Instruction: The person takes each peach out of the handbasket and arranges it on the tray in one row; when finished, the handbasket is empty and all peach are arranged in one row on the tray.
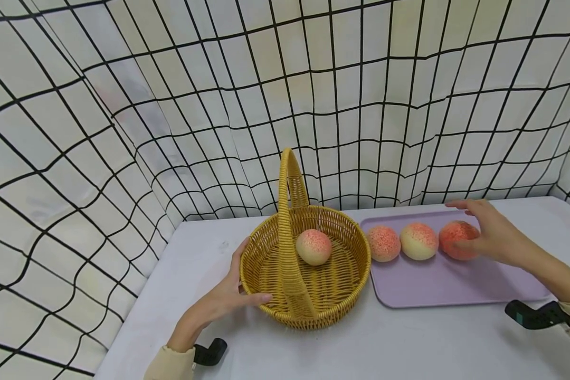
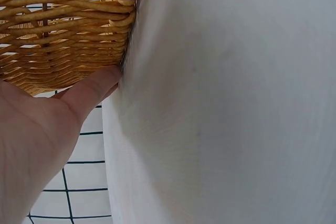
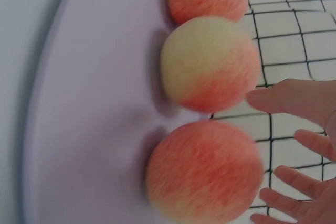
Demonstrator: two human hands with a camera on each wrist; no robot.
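Observation:
A wicker basket (image 1: pixel 332 311) with a tall handle stands on the table, one peach (image 1: pixel 314 247) inside it. My left hand (image 1: pixel 228 295) grips the basket's left side, thumb at the front rim and fingers along the outer wall. In the left wrist view, fingers (image 2: pixel 94 87) press against the woven side low down near the table. Over the rightmost peach (image 1: pixel 458 240), on a purple tray (image 1: pixel 437 290), my right hand (image 1: pixel 499 235) hovers with spread fingers. The right wrist view shows those fingers apart beside the redder peach (image 3: pixel 205 171), with nothing held.
Two more peaches, a pink one (image 1: pixel 383 244) and a paler one (image 1: pixel 419 241), sit in a row on the tray left of the rightmost peach. The tray's left end is right beside the basket. A white curtain with black grid lines (image 1: pixel 342 105) rises behind the white table (image 1: pixel 313 353).

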